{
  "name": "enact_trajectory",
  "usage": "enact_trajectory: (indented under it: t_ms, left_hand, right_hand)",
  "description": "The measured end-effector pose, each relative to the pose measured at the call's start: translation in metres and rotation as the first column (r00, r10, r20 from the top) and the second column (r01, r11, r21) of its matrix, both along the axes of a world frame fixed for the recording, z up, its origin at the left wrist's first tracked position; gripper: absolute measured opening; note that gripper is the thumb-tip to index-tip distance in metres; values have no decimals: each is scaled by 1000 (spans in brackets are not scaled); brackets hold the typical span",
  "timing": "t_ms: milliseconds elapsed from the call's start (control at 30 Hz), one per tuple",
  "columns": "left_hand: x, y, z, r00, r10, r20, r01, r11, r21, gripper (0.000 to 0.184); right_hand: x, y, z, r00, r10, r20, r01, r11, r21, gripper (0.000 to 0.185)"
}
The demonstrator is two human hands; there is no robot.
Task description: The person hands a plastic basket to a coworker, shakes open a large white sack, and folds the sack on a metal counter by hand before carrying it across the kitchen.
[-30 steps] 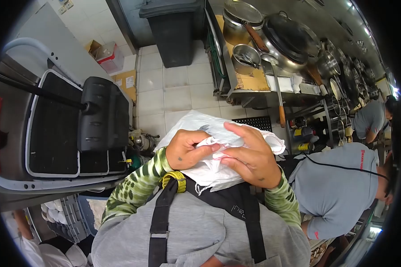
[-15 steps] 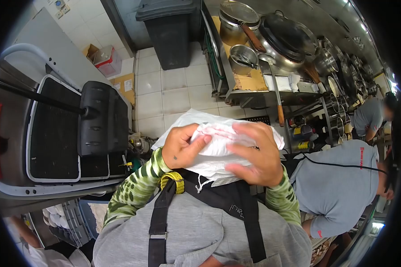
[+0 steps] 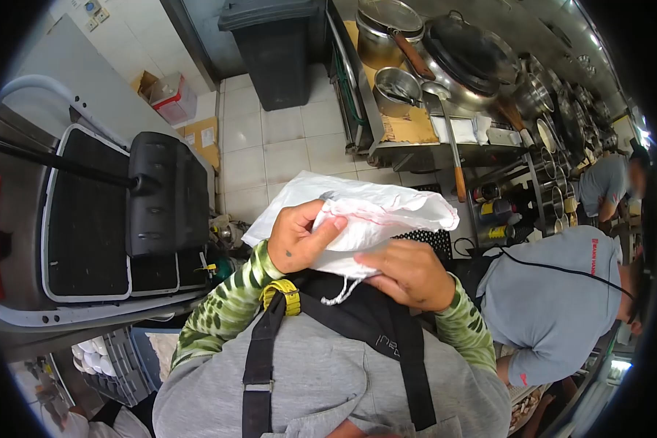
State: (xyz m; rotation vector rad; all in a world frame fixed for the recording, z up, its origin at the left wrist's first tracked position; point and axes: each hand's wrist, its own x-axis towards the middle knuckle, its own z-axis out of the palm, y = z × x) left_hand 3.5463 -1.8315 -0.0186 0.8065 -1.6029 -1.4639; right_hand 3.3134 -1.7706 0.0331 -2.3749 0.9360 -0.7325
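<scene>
A white drawstring bag [image 3: 376, 208] of thin material hangs in front of my chest, its mouth partly spread toward the right. My left hand [image 3: 297, 237] is closed on the bag's gathered rim, thumb on top. Lower down on the right, my right hand [image 3: 415, 271] has its fingers bent and pressed together at the bag's near edge. A white cord [image 3: 341, 293] dangles from that edge, close to my right fingertips. What lies inside the bag, if anything, is hidden.
On the left stands a large machine with a black panel [image 3: 91, 219]. A dark wheeled bin [image 3: 274, 62] is ahead on the tiles. To the right, a metal counter holds a pot [image 3: 398, 91], a wok [image 3: 471, 55] and a ladle [image 3: 452, 139]. A person in grey [image 3: 555, 306] works close by on the right.
My right hand has moved down from the top of the bag to its near edge, and its fingers have closed. The bag's right side now stands more open. My left hand keeps its hold.
</scene>
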Motion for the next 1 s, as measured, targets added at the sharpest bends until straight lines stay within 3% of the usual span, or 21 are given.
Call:
enact_trajectory:
  t_ms: [67,100,233,333,433,467,533,600,633,667,700,767,800,833,933,967,1000]
  left_hand:
    - [7,-4,9,981,-87,175,109,987,-116,15]
    - [1,-3,15,993,-62,97,79,981,-177,15]
    - [3,-9,25,982,-68,176,109,965,-238,16]
    - [6,-13,26,962,-118,245,167,967,-193,21]
    - [7,-15,29,969,-243,-37,233,955,-182,31]
    - [10,-18,26,966,-245,87,260,899,-352,38]
    - [1,-14,28,972,-56,228,164,855,-492,31]
    - [7,-19,8,972,-11,235,116,892,-438,32]
    - [13,-23,11,980,7,199,77,907,-413,28]
    - [24,-26,14,974,33,223,37,953,-300,23]
    - [32,-33,17,991,69,117,-32,955,-294,22]
    - [49,-43,27,990,134,-31,-138,959,-249,21]
    - [59,-46,34,984,162,-72,-174,960,-218,22]
    - [69,-52,36,980,165,-112,-186,960,-210,24]
    - [80,-65,43,961,201,-189,-240,947,-213,30]
    - [80,-69,47,958,197,-209,-239,950,-202,30]
    - [79,-73,49,955,192,-227,-237,953,-190,31]
  right_hand:
    - [6,-4,1,996,-76,40,79,994,-82,40]
    - [9,-7,1,993,-101,54,107,986,-124,40]
    - [20,-12,6,978,-201,58,209,951,-228,35]
    - [24,-20,8,959,-280,51,281,903,-326,29]
    - [24,-30,4,953,-293,74,301,905,-301,22]
    - [23,-33,2,953,-291,89,304,913,-273,20]
    - [21,-35,3,957,-280,79,290,924,-249,29]
    - [20,-36,11,963,-256,82,269,927,-262,32]
    - [11,-35,19,975,-217,43,220,927,-304,42]
    - [-3,-30,34,965,-260,15,246,892,-379,47]
    - [-24,-26,47,953,-303,-9,266,852,-451,53]
    - [-83,-20,43,881,-393,264,463,833,-303,68]
    - [-106,-20,35,751,-424,507,520,852,-58,71]
    - [-135,-25,18,731,-427,532,483,875,39,88]
    - [-122,-43,-24,695,-266,668,41,942,333,108]
    - [-108,-52,-39,691,-132,710,-121,948,294,132]
    - [-89,-60,-31,714,-77,696,-241,907,346,139]
